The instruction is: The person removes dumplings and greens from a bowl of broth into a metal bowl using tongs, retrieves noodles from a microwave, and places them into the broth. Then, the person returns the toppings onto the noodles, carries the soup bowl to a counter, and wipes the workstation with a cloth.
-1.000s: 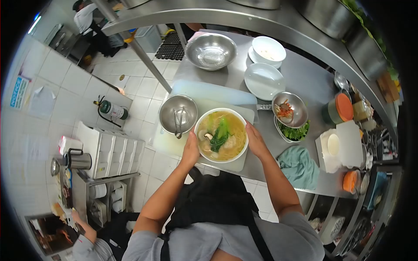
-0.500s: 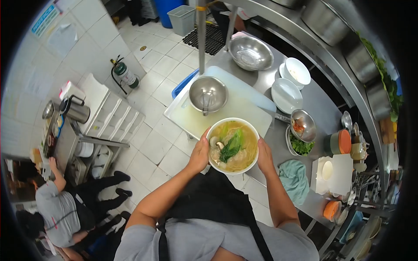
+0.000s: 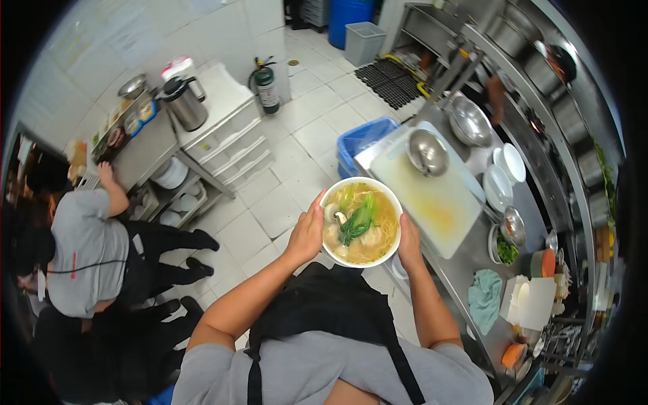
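Note:
Between my hands is a white bowl (image 3: pixel 329 247) of noodle soup, held level in front of my black apron. Green leafy vegetable (image 3: pixel 358 221), a mushroom slice and pale dumpling-like pieces lie in the yellow broth with thin noodles. My left hand (image 3: pixel 308 231) presses against the bowl's left side, and my right hand (image 3: pixel 409 241) grips its right side. The undersides of the fingers are partly hidden by the bowl. To the right of the bowl lies a cutting board (image 3: pixel 422 202) with yellow stains, a steel mixing bowl (image 3: pixel 427 153) on its far end.
The steel counter (image 3: pixel 451 275) on the right carries white bowls (image 3: pixel 498 185), a green cloth (image 3: pixel 484 297) and a white box. At left, a co-worker (image 3: pixel 91 246) stands by a side counter (image 3: pixel 148 152); another dark-clad person is behind. A white drawer unit (image 3: pixel 226 138) and blue crate (image 3: pixel 351 145) stand ahead.
My body has turned left, away from the counter. The soup bowl, still in both hands, is now over the tiled floor instead of by the cutting board.

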Demonstrator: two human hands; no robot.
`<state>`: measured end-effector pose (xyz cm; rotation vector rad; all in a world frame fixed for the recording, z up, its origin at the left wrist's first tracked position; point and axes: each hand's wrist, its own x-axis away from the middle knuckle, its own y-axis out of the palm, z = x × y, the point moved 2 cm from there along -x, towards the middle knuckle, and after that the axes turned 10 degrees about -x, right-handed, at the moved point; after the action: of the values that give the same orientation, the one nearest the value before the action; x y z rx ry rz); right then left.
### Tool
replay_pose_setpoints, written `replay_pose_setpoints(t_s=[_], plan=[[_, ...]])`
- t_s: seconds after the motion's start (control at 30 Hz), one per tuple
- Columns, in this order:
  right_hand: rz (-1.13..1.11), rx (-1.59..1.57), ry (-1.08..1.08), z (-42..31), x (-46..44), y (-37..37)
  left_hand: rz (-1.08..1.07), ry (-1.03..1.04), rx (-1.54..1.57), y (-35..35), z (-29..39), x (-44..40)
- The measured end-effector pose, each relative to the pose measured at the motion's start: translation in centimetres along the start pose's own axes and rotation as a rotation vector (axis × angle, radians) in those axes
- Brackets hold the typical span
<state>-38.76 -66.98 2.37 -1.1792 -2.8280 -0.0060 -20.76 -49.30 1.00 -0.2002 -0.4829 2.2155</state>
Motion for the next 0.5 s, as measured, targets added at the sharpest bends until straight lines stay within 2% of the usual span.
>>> replay_pose_setpoints(t_s=[0.03, 0.1, 0.2, 0.33, 0.43, 0.5], plan=[[-0.007, 0.000, 0.006, -0.2, -0.4, 2.1, 0.025, -0.006, -0.008, -1.9, -0.6, 0.4], [-0.059, -0.061, -0.002, 0.9, -1.8, 5.8, -0.010, -0.166, 0.049, -5.5, -1.5, 1.2], [-0.150, -0.127, 0.007, 1.3, -3.8, 11.2, 0.006, -0.293, 0.123, -11.0, -1.6, 2.3], [-0.288, -0.064, -0.022, 0.0, -7.2, 18.6, 0.203, -0.251, 0.072, -16.4, -6.0, 2.2], [-0.409, -0.136, -0.005, 0.3, -11.3, 24.4, 0.316, -0.262, 0.116, -20.8, -8.1, 1.5], [-0.499, -0.132, -0.025, 0.0, -14.2, 28.6, 0.448, -0.169, -0.064, -23.8, -9.4, 0.6]])
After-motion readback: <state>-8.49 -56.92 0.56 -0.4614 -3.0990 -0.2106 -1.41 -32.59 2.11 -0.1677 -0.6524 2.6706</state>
